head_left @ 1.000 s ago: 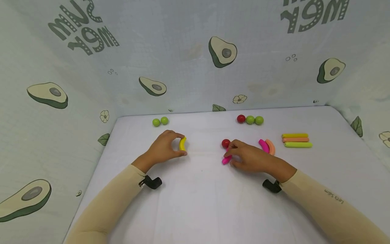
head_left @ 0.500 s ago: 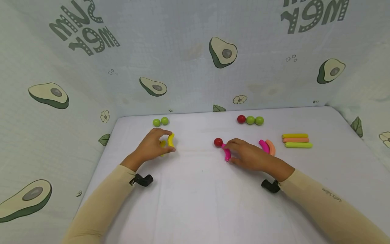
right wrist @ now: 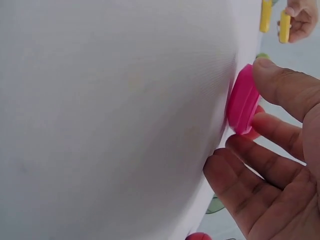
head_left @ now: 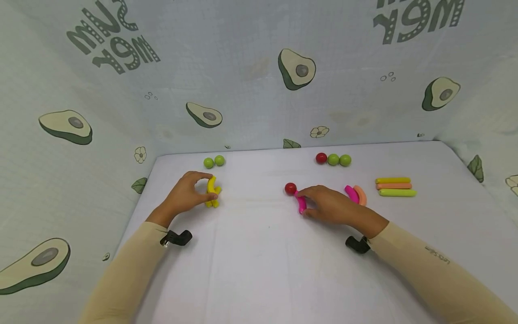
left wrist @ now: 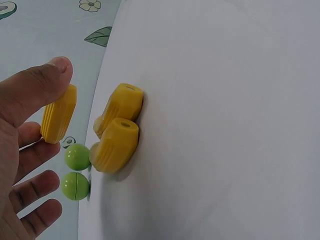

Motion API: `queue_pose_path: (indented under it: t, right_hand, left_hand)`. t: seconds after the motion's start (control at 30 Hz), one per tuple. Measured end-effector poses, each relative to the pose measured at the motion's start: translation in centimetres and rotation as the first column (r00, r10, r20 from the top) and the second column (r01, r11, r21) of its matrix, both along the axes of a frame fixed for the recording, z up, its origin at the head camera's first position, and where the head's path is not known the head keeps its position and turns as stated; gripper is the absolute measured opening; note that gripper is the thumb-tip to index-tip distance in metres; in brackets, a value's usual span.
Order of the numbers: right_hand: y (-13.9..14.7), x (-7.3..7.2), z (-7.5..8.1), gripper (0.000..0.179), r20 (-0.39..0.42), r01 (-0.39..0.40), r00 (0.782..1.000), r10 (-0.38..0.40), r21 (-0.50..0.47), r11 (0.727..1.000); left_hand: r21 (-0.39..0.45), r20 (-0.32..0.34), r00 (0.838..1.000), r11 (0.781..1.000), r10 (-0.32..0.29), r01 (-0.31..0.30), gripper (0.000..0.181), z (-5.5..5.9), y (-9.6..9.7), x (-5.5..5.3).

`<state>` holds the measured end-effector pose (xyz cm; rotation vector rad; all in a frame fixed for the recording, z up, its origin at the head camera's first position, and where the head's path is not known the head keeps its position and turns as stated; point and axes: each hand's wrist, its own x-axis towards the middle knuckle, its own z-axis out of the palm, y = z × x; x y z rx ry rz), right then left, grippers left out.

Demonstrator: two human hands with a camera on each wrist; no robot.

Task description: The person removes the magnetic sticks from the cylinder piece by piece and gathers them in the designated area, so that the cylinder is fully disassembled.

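My left hand (head_left: 184, 193) pinches a curved yellow plastic piece (left wrist: 60, 117) between thumb and index finger, its ridged side showing in the left wrist view. It is raised over two similar yellow pieces (left wrist: 119, 150) that lie side by side on the white cloth. My right hand (head_left: 328, 204) holds a curved bright pink piece (right wrist: 243, 100) by its ends, thumb at the near end and index finger at the far one. The pink piece is right at the cloth. A glossy red ball (head_left: 290, 188) sits just beyond its far end.
Two green balls (head_left: 214, 161) sit at the back left. A red ball (head_left: 321, 158) and two green balls (head_left: 339, 159) form a row at the back. Curved pink and peach pieces (head_left: 356, 195) lie beyond my right hand, and three straight sticks (head_left: 394, 186) farther right.
My left hand has moved left with its yellow piece, over the other yellow pieces. The pink piece has turned more upright in the head view, and the nearby red ball has shifted left.
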<state>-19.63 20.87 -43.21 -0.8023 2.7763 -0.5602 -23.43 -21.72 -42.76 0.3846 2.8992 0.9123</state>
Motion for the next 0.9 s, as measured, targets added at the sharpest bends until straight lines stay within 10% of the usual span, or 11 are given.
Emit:
queue_pose_path:
  t: [0.9]
  right_hand:
    - [-0.5,0.0,0.2,0.065,-0.015,0.057,0.998,-0.057,0.056,0.997]
  left_hand:
    - [0.0,0.032,0.999,1.0,0.02,-0.02,0.064,-2.4,-3.9,1.0]
